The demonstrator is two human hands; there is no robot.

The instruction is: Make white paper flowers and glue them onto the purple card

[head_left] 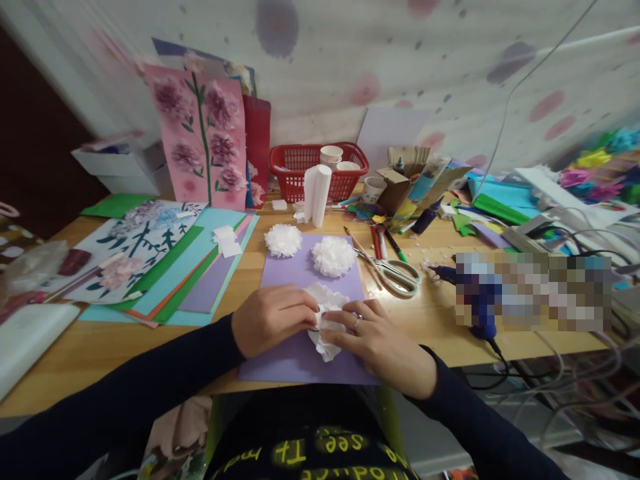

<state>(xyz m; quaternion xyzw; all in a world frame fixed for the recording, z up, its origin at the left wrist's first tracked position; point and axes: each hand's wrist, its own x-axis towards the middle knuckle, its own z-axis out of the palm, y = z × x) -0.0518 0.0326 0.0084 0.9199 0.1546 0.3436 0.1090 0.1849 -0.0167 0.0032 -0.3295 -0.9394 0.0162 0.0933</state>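
The left hand point(275, 317) is at the left edge of the purple sheet point(273, 360), its fingers narrow, pinching the ruffled white paper point(327, 351). 1 white pompom point(283, 240) sits at the sheet's far left corner. The ruffled paper lies midway between the sheet's left and right edges, its long axis running near to far, its tapered end pointing to the table's point(430, 327) near edge. A 2nd pompom point(334, 256) sits near the far right corner. The right hand point(383, 333) holds the paper's right side, fingers slightly parted. Scissors point(395, 275) lie beside the sheet's right edge.
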